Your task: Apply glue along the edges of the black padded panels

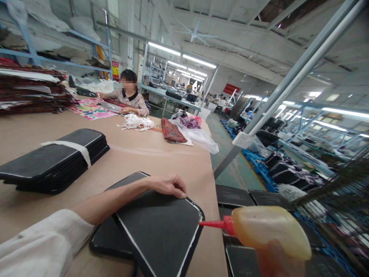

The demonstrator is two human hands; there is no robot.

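Observation:
My left hand is closed on the far edge of a black panel, its thumb and fingers pinching the rim. The panel has rounded corners and a white line running along its border. A second black panel lies beneath it on the table. My right hand, partly hidden behind the bottle and cut off by the lower edge, grips a yellowish glue bottle. The bottle is tipped sideways, and its red nozzle meets the panel's right edge near the corner, on the white line.
A stack of black panels tied with a white band sits at the left. Farther back are white strips, folded red cloth and a seated person. A metal post rises beside the table's right edge; more panels lie lower beyond it.

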